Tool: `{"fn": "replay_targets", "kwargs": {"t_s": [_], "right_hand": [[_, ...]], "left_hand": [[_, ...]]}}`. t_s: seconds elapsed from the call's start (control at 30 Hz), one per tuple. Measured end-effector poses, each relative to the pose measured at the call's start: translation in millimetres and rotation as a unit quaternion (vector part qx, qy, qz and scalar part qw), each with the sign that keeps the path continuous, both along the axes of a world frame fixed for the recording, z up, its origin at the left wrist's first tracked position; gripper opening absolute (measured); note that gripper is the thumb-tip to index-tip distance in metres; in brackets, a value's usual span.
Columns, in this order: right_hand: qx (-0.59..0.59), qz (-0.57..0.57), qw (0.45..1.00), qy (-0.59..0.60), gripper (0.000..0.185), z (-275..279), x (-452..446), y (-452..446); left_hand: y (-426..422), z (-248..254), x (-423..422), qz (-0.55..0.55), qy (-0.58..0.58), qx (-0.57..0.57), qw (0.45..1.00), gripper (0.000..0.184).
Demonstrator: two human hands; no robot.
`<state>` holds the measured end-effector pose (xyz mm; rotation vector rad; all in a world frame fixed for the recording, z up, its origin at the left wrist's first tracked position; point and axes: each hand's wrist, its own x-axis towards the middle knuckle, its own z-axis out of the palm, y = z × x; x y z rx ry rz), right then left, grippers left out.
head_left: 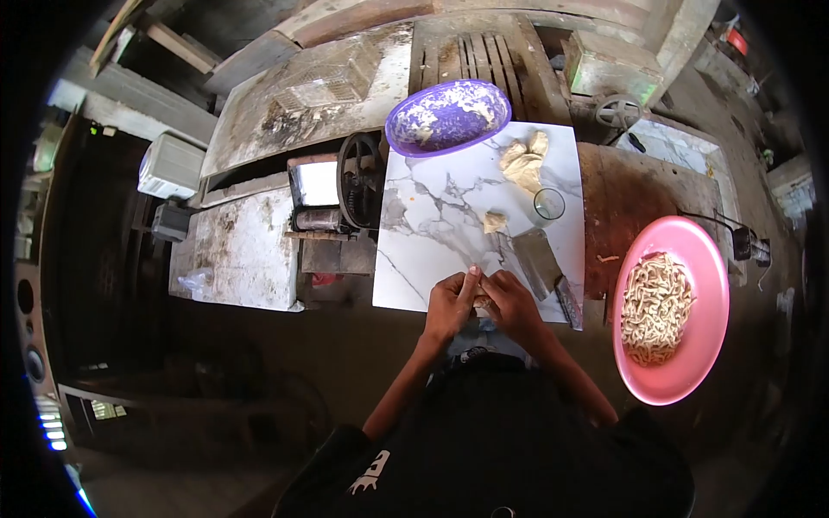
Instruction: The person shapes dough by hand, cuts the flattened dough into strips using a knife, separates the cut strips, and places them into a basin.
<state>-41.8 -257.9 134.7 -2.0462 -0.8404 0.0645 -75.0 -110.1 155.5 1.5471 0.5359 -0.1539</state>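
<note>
My left hand [451, 304] and my right hand [509, 302] meet at the front edge of a white marbled board [432, 233]. Their fingers are closed together around a small piece, probably dough [484, 303], mostly hidden by the fingers. Just beyond them on the board lies a small lump of dough [495, 222]. A wide cleaver-like blade [537, 262] with a patterned handle [568, 302] rests to the right of my hands. Farther back are a larger pile of dough [523, 162] and a clear glass [548, 204].
An empty-looking, dough-smeared purple basin [447, 118] sits at the board's back edge. On the right, a pink basin [710, 302] holds many dough strips [656, 306]. A hand-wheel machine [358, 181] stands left of the board, beside a stained white slab [237, 250].
</note>
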Motion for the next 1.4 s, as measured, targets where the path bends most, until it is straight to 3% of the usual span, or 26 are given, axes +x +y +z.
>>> {"fn": "replay_targets", "kwargs": {"t_s": [0.03,0.07,0.13,0.27,0.33,0.57,0.63,0.67,0.7,0.73,0.77,0.87,0.9,1.07,1.13,1.27,1.4], "right_hand": [[-0.018,-0.001,0.999,-0.026,0.048,-2.8,0.2,-0.5],[-0.018,0.003,0.999,-0.027,0.048,-4.2,-1.5,-2.4],[0.012,-0.018,0.996,0.085,0.049,-1.4,-5.2,-5.7],[0.074,0.004,0.996,0.058,0.043,-0.4,-6.7,-7.5],[0.105,0.001,0.989,0.102,0.036,-12.0,-5.5,-7.9],[0.115,-0.048,0.973,0.193,0.03,-29.0,6.7,0.2],[0.238,-0.067,0.901,0.356,0.028,-39.8,13.3,9.0],[0.239,-0.064,0.904,0.35,0.028,-46.1,18.1,12.0],[0.232,-0.069,0.909,0.339,0.027,-52.1,20.7,12.8],[0.226,-0.073,0.915,0.325,0.026,-53.3,26.0,14.2],[0.195,-0.086,0.909,0.357,0.024,-54.3,27.6,15.4],[0.096,-0.119,0.909,0.388,0.025,-31.3,29.5,29.4],[0.159,-0.125,0.914,0.353,0.026,-54.5,27.8,34.4],[0.163,-0.138,0.897,0.388,0.026,-54.0,32.1,47.5],[0.192,-0.114,0.887,0.403,0.027,-65.9,34.1,51.9],[0.224,-0.139,0.831,0.49,0.026,-76.5,34.4,58.5],[0.142,-0.146,0.888,0.413,0.025,-85.9,40.3,60.8]], "left_hand": [[0.7,-1.8,-0.1,-0.032,-0.005,0.085,0.996,0.058],[-1.7,-3.5,-0.1,-0.029,-0.006,0.086,0.996,0.058],[-8.4,-7.5,1.0,0.015,-0.016,0.133,0.991,0.063],[-5.1,-22.1,2.8,0.007,0.007,0.197,0.98,0.061],[-4.0,-19.1,4.6,0.001,0.021,0.122,0.992,0.063],[20.2,-24.1,20.0,-0.039,0.035,0.141,0.989,0.065],[32.2,-39.1,22.7,-0.04,-0.006,-0.029,0.999,0.051],[36.3,-44.4,22.4,-0.039,-0.013,-0.028,0.999,0.051],[38.5,-47.8,18.3,-0.095,-0.074,0.006,0.993,0.041],[42.1,-46.2,18.8,-0.149,-0.138,0.041,0.978,0.042],[49.3,-44.5,20.4,-0.17,-0.085,-0.005,0.982,0.055],[61.0,-57.2,22.2,-0.128,-0.122,-0.081,0.981,0.04],[65.1,-64.1,22.0,-0.13,-0.126,-0.08,0.98,0.04],[81.5,-73.5,31.0,-0.14,-0.114,-0.101,0.978,0.026],[87.8,-75.1,33.3,-0.162,-0.112,-0.043,0.979,0.025],[93.6,-83.1,38.2,-0.173,-0.095,-0.031,0.98,0.032],[102.5,-98.5,44.3,-0.18,-0.065,-0.08,0.978,0.034]]}}
